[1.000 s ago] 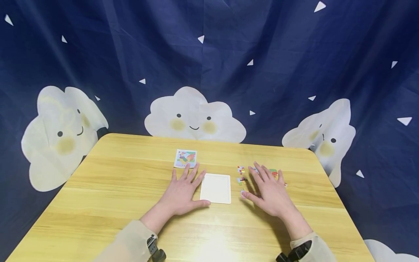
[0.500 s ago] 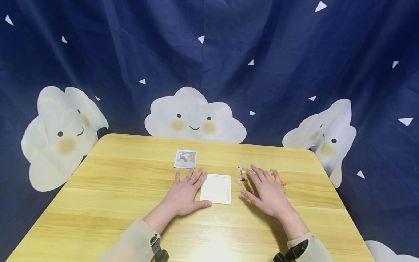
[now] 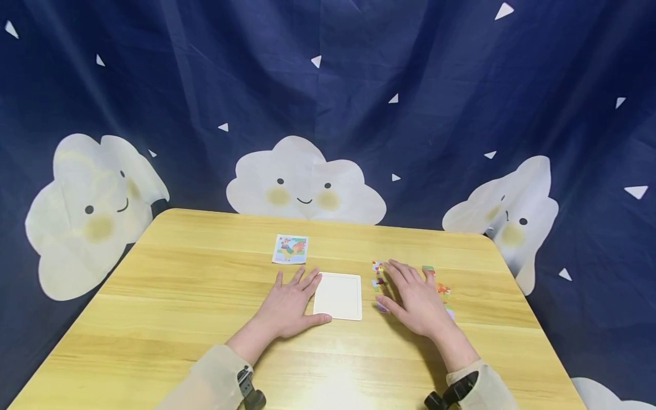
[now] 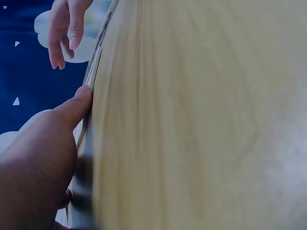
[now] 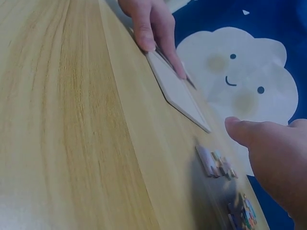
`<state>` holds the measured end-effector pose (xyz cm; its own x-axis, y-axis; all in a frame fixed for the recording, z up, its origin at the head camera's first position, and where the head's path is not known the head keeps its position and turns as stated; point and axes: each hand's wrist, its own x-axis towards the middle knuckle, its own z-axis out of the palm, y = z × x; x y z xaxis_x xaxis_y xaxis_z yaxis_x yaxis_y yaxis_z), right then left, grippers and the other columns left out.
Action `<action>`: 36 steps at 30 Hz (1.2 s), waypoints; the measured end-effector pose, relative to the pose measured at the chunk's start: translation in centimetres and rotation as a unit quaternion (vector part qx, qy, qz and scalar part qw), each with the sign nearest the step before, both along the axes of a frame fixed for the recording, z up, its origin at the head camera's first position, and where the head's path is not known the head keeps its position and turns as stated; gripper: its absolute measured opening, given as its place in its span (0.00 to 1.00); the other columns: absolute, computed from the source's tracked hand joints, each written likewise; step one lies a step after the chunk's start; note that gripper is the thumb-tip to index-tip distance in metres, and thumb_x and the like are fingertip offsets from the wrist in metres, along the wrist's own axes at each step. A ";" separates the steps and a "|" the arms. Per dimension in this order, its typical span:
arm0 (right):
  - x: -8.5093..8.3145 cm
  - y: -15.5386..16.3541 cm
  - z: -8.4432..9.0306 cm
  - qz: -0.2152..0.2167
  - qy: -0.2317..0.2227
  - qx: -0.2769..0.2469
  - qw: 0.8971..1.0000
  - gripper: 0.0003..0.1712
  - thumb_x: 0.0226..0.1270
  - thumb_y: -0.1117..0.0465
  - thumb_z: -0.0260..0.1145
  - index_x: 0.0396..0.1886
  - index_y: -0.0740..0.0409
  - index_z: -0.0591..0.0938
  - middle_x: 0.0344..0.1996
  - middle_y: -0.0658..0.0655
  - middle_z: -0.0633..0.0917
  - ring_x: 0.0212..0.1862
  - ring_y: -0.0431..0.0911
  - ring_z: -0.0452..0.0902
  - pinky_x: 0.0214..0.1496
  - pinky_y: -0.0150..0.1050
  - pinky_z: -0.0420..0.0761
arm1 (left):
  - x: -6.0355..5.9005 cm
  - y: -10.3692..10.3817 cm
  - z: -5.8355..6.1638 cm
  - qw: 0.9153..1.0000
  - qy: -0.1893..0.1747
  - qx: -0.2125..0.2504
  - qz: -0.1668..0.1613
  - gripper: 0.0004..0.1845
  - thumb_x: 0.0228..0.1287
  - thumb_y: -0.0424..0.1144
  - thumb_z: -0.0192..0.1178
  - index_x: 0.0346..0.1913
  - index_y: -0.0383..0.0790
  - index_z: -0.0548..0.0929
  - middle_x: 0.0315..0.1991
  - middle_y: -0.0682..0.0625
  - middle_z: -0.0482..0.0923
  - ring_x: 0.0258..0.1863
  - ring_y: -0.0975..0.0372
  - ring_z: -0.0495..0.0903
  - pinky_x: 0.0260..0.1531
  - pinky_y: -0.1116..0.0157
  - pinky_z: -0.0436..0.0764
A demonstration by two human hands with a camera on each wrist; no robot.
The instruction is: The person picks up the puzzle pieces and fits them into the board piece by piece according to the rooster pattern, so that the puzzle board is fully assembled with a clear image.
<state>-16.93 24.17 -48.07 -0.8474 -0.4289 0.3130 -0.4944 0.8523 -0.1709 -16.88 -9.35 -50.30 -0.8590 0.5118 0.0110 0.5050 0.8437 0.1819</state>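
Observation:
A shallow white puzzle tray (image 3: 338, 296) with a raised rim lies on the table. My left hand (image 3: 287, 307) is at its left side, fingers spread, the thumb and a fingertip touching the tray's edge. Over the colourful jigsaw pieces (image 3: 443, 289) to the right hovers my right hand (image 3: 421, 302), fingers relaxed and nothing held. It hides some of the pieces. In the right wrist view, its thumb (image 5: 240, 130) is raised above several puzzle pieces (image 5: 216, 163), apart from them.
A square picture card (image 3: 290, 249) of a colourful bird-like figure lies behind my left hand. The wooden table (image 3: 154, 296) ends at a dark blue curtain (image 3: 353, 125) printed with smiling clouds. Each wrist wears a black strap with a camera (image 3: 251, 390).
My right hand has shifted slightly left and nearer to me, uncovering pieces on its right. My left hand has moved slightly nearer to me and stays at the tray's edge.

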 end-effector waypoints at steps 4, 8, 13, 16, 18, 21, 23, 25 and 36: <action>-0.2 -0.1 -0.1 -0.003 -0.013 -0.003 1.000 0.43 0.73 0.37 0.68 0.78 0.57 0.73 0.75 0.60 0.73 0.72 0.60 0.70 0.70 0.76 0.58 | -0.1 0.0 0.0 1.000 -0.007 0.005 0.000 0.57 0.66 0.83 0.45 0.85 0.44 0.60 0.85 0.53 0.52 0.83 0.48 0.50 0.73 0.29 0.51; -0.7 -0.2 -0.2 -0.004 -0.031 -0.010 0.999 0.42 0.75 0.37 0.66 0.78 0.56 0.72 0.75 0.60 0.72 0.73 0.61 0.69 0.70 0.76 0.58 | -0.1 0.0 0.1 1.000 -0.016 0.009 0.001 0.57 0.66 0.83 0.45 0.85 0.44 0.60 0.85 0.53 0.52 0.83 0.48 0.50 0.73 0.29 0.50; -1.3 -0.2 -0.1 -0.004 -0.046 -0.028 0.999 0.42 0.75 0.38 0.67 0.77 0.57 0.73 0.75 0.61 0.73 0.73 0.62 0.69 0.69 0.75 0.61 | -0.1 -0.1 0.2 1.000 -0.021 0.011 0.000 0.57 0.66 0.83 0.46 0.84 0.43 0.61 0.85 0.52 0.52 0.83 0.48 0.50 0.72 0.27 0.49; -1.9 -0.2 -0.1 -0.001 -0.054 -0.038 0.998 0.41 0.74 0.40 0.69 0.76 0.59 0.74 0.74 0.62 0.74 0.73 0.62 0.69 0.69 0.75 0.61 | -0.1 -0.1 0.2 1.000 -0.019 0.009 -0.001 0.57 0.66 0.82 0.46 0.84 0.43 0.61 0.85 0.52 0.52 0.83 0.47 0.50 0.72 0.26 0.50; -2.4 -0.1 -0.2 0.001 -0.057 -0.042 0.997 0.40 0.74 0.41 0.70 0.76 0.59 0.75 0.73 0.63 0.74 0.73 0.63 0.69 0.69 0.75 0.62 | -0.1 -0.1 0.2 1.000 -0.019 0.009 -0.001 0.57 0.66 0.82 0.46 0.84 0.43 0.61 0.85 0.52 0.52 0.83 0.47 0.50 0.71 0.26 0.49; -3.2 -0.1 -0.1 0.005 -0.061 -0.046 0.997 0.37 0.73 0.44 0.71 0.73 0.61 0.77 0.71 0.63 0.77 0.71 0.63 0.71 0.68 0.74 0.63 | -0.1 -0.1 0.2 1.000 -0.020 0.011 -0.002 0.57 0.66 0.82 0.46 0.84 0.42 0.61 0.85 0.52 0.52 0.83 0.46 0.50 0.71 0.25 0.49; -3.8 -0.2 -0.1 0.002 -0.065 -0.044 0.997 0.36 0.73 0.45 0.72 0.72 0.61 0.79 0.69 0.63 0.79 0.70 0.62 0.73 0.68 0.73 0.64 | -0.1 -0.1 0.1 1.000 -0.019 0.012 -0.004 0.57 0.67 0.82 0.45 0.84 0.42 0.60 0.85 0.52 0.51 0.83 0.46 0.49 0.70 0.25 0.49; -4.3 -0.3 0.0 -0.001 -0.071 -0.043 0.997 0.34 0.73 0.45 0.72 0.70 0.60 0.80 0.67 0.62 0.80 0.68 0.61 0.74 0.67 0.72 0.65 | -0.1 0.0 0.1 1.000 -0.017 0.012 -0.005 0.57 0.67 0.82 0.45 0.84 0.42 0.60 0.85 0.51 0.51 0.83 0.45 0.49 0.70 0.24 0.48; -6.5 -0.7 -0.6 -0.014 -0.101 -0.034 0.994 0.26 0.74 0.47 0.73 0.63 0.57 0.85 0.58 0.57 0.84 0.61 0.58 0.77 0.60 0.69 0.68 | -0.2 0.1 0.3 0.999 -0.036 0.015 -0.006 0.57 0.68 0.81 0.47 0.85 0.41 0.58 0.85 0.51 0.50 0.83 0.44 0.47 0.69 0.22 0.45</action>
<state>-23.43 23.47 -48.69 -0.9073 -0.3879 0.1624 -0.4203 0.8484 -0.3217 -17.08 -9.21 -49.98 -0.8521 0.5222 -0.0348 0.4996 0.8315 0.2431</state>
